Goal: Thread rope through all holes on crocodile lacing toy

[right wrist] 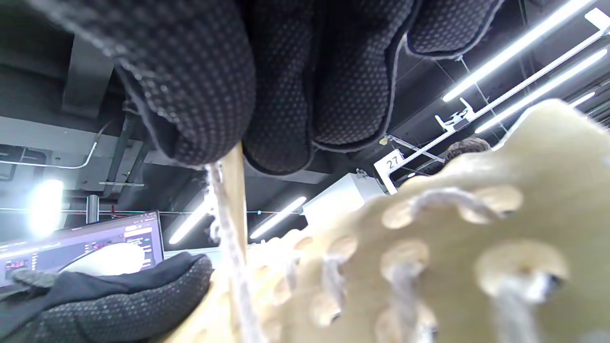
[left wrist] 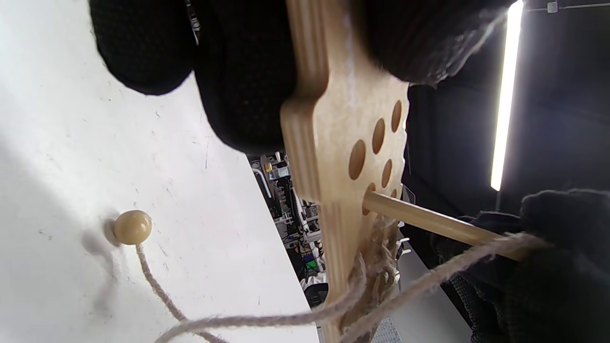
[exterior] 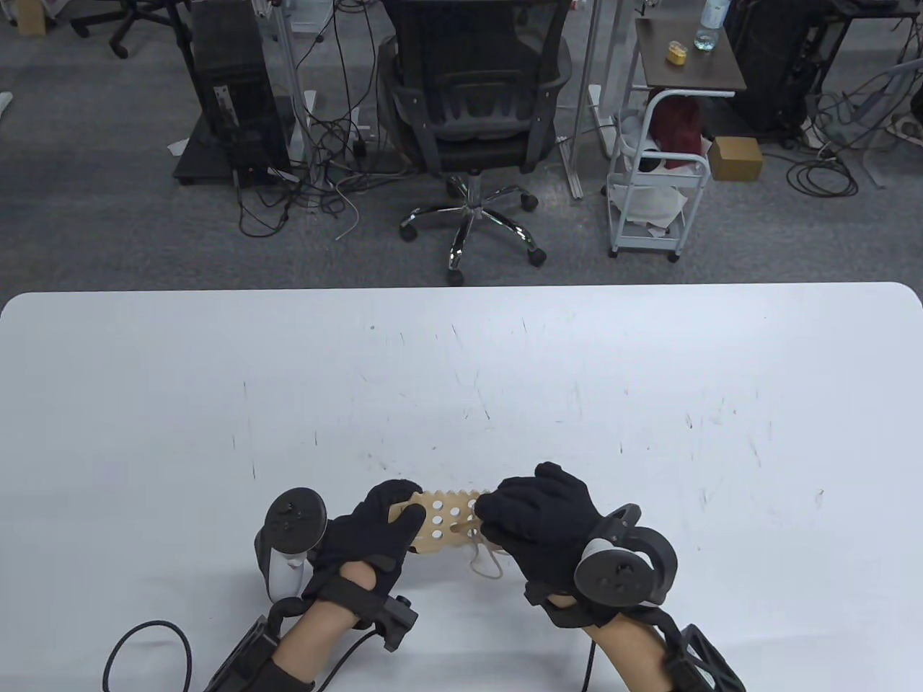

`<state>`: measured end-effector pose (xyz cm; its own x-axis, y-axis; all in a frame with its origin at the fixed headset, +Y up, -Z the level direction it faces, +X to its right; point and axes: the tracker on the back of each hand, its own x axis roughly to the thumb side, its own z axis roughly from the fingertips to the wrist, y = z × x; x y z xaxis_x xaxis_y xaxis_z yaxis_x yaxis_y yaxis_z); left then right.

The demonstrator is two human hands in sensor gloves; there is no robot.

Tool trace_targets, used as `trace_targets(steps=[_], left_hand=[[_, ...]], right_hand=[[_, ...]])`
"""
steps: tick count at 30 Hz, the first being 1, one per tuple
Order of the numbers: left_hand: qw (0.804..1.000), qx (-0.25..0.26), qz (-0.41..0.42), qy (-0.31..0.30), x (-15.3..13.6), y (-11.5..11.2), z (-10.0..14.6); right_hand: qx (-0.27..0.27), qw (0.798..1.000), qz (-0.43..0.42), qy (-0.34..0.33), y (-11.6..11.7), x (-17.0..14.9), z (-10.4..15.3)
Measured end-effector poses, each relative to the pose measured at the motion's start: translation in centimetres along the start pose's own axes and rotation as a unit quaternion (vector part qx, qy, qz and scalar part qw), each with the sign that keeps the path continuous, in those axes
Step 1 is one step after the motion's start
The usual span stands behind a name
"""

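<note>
Nearest the counter's (exterior: 216, 404) front edge, both hands hold the wooden crocodile board (exterior: 447, 525) just above the surface; the left hand (exterior: 371, 537) grips one end with fingers curled over the top and thumb on the face; the right hand (exterior: 537, 522) covers the other end, its fingers pinching a wooden needle (left wrist: 429, 221) tied to the rope (exterior: 487, 566); the needle's tip sits in a hole near the board's edge, so the step in hand seems to be feeding another hole; several holes toward the right end are already laced, while the ones nearer the left hand stand open; next, the needle probably needs pushing through, catching on the far side, and the slack drawing tight; a bead (left wrist: 132, 227) at the rope's other end rests on the counter beneath; beyond the counter stands an office chair (exterior: 476, 108).
</note>
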<state>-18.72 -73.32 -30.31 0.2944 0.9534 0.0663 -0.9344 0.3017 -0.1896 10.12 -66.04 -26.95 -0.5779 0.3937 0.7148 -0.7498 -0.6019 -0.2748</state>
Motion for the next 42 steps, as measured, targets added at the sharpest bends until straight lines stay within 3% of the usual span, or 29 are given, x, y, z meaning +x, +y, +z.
trace_targets(steps=[10, 18, 42], left_hand=[[1.000, 0.004, -0.002, -0.001, -0.1, 0.0, 0.0], [1.000, -0.018, 0.001, -0.020, 0.2, -0.5, 0.0], [0.993, -0.048, -0.057, -0.094, 1.5, -1.7, 0.3]], right_hand=[[0.021, 0.999, -0.035, 0.006, 0.5, 0.0, 0.0], [0.055, 0.998, 0.013, 0.008, 1.2, 0.3, 0.1], [0.142, 0.987, 0.049, 0.051, 2.7, 0.2, 0.3]])
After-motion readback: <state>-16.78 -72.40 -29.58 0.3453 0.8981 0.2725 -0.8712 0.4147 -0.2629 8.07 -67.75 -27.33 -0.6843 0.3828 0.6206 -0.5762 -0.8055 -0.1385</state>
